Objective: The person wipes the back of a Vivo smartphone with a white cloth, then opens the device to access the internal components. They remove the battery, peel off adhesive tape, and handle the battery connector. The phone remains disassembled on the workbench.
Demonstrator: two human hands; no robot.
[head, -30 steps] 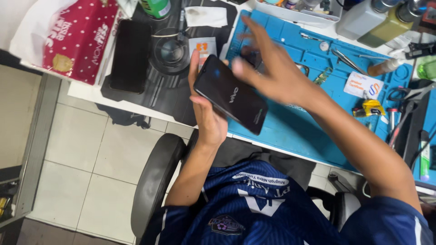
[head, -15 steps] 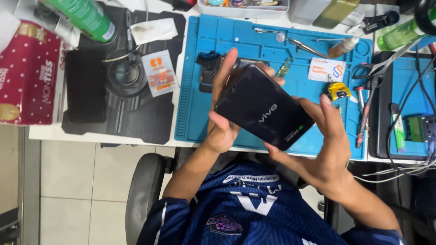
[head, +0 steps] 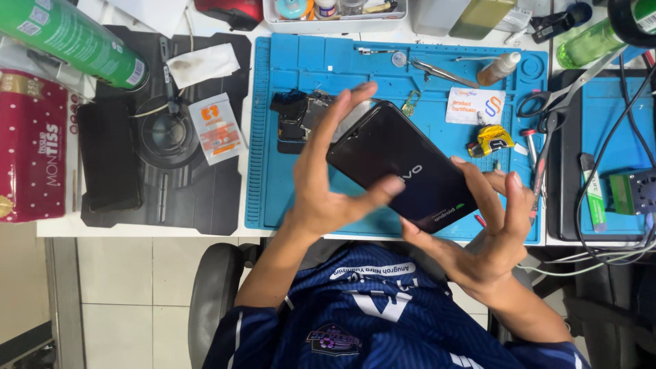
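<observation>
Phone (head: 403, 167) — black, glossy, back up — being held tilted above the blue mat (head: 273, 137); left hand (head: 328, 184) bracing its left edge, fingers spread, thumb pressing the back; right hand (head: 488, 236) half open, cradling its lower right end.

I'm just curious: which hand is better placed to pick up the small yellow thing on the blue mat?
Probably the right hand: it lies just below the yellow thing, while the left hand clasps the black phone farther away.
</observation>
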